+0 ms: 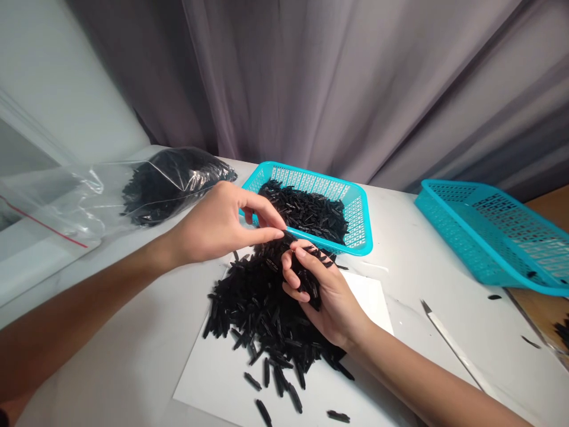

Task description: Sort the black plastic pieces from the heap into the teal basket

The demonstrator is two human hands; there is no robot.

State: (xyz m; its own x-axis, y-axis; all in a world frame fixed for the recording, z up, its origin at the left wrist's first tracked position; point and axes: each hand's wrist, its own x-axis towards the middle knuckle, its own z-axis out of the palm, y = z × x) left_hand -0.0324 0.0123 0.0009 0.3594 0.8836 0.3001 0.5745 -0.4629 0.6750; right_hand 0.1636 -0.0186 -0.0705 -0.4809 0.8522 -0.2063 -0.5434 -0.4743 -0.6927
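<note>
Thumb and index finger of my left hand (222, 225) pinch one small, slim black piece (290, 236) with uneven edges, just in front of the blue basket's near rim. My right hand (326, 290) curls around a clump of similar black pieces (306, 281), its fingertips close to the pinched one. Below both hands a loose heap of black pieces (262, 314) spreads over a white sheet (200, 379). Behind them, the blue plastic basket (362, 222) holds many more of these pieces. I cannot make out what the pieces are.
A clear bag (102, 190) partly filled with black pieces lies at the left. Another blue basket (466, 249) stands at the right, with a few bits in it. A slim craft knife (453, 344) lies in front of that basket. A grey curtain (311, 77) hangs behind the table.
</note>
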